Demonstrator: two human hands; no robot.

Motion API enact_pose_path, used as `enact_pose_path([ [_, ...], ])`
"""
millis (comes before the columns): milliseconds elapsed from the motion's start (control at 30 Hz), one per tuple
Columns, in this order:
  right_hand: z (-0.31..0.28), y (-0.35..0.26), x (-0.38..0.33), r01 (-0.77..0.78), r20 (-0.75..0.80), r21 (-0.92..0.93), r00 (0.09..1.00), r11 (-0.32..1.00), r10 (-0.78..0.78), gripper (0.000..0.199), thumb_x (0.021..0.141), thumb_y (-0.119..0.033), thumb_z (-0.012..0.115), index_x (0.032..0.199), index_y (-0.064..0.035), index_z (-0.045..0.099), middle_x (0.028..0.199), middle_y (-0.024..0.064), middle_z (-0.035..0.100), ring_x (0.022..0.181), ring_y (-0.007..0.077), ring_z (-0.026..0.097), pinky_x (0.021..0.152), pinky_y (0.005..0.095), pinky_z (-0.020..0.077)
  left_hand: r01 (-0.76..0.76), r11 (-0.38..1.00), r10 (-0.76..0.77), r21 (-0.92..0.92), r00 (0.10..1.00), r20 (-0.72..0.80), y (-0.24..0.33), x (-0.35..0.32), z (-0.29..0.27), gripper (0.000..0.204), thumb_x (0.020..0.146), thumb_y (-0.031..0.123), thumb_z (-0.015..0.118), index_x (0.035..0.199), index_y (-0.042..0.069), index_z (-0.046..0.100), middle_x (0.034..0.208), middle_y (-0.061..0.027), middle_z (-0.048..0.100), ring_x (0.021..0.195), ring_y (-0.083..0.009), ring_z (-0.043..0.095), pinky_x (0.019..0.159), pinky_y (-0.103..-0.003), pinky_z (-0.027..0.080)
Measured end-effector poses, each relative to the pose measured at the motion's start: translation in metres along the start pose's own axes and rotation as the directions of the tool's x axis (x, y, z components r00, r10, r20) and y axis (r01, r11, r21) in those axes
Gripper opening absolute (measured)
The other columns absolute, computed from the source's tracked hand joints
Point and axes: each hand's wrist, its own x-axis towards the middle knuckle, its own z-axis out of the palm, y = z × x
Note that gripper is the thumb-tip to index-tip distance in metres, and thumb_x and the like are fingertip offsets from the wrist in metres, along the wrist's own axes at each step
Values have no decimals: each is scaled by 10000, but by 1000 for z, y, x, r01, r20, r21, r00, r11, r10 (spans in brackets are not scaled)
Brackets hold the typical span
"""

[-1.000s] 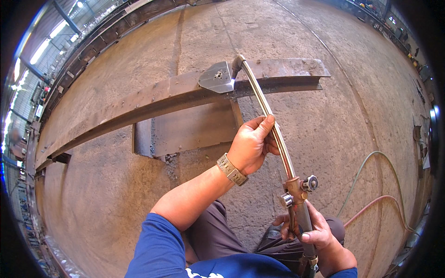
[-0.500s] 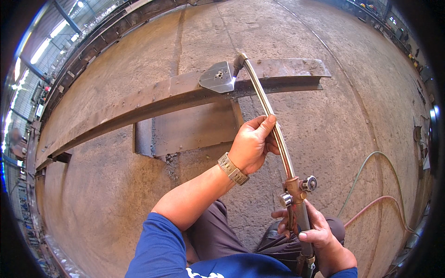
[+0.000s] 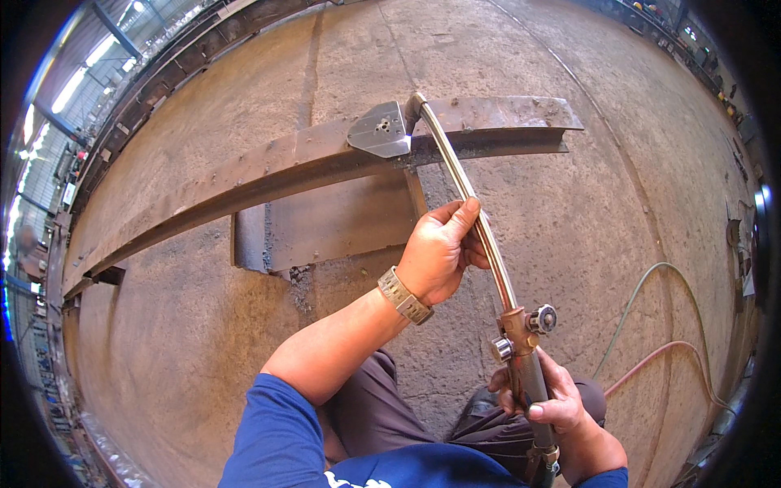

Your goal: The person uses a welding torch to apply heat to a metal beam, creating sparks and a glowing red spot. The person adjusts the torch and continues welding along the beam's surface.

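My left hand (image 3: 443,250) grips the shiny metal tubes of a cutting torch (image 3: 498,268) partway along their length. Lower down, my right hand (image 3: 557,396) is wrapped around the torch handle, just below its two round valve knobs. The torch's bent head reaches a grey metal plate (image 3: 370,134) with several small holes, and a small bright glow shows at the plate's right edge. That plate lies flat on a long rusty steel beam (image 3: 236,175), overhanging its near side. Part of my right hand's grip is hidden behind the handle.
Below the beam lies a brown steel channel piece (image 3: 338,224) on the concrete floor (image 3: 179,342), with dark crumbs around it. A green hose (image 3: 630,305) and a red hose (image 3: 643,372) curve across the floor at right. Racks and metal stock line the far left.
The torch head has shifted slightly left and up along the plate's right edge. My left hand has moved slightly left with it. My right hand keeps its grip.
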Motion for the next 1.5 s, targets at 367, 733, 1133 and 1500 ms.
enact_pose_path([
  [367,1,0,2,-14,-29,-15,1000,1000,13,1065,664,-298,819,1510,-30,231,1105,198,576,827,175,585,751,281,471,7,1000,-7,1,1000,3,0,0,-2,252,964,326,610,933,76,592,769,-56,659,665,-182,674,534,-310,539],
  [733,6,3,2,18,-74,-10,997,1000,-18,1089,634,-336,819,1496,0,244,1080,221,586,765,184,588,699,282,468,4,1000,-4,1,1000,-9,1,0,-2,248,963,321,613,944,75,591,768,-47,654,670,-176,675,553,-326,565],
  [1133,-3,10,2,53,-50,14,997,999,-52,1117,632,-357,824,1502,11,226,1054,235,587,720,175,594,632,266,456,15,1000,-15,-22,1000,3,1,0,-2,254,966,326,608,943,74,583,770,-60,660,661,-182,669,550,-321,552],
  [1500,0,9,2,58,-58,23,997,998,-57,1105,636,-340,813,1505,9,227,1054,241,582,710,174,586,639,269,458,19,1000,-19,-3,1000,12,0,1,-3,259,967,326,605,948,69,581,779,-55,655,677,-178,674,553,-318,561],
])
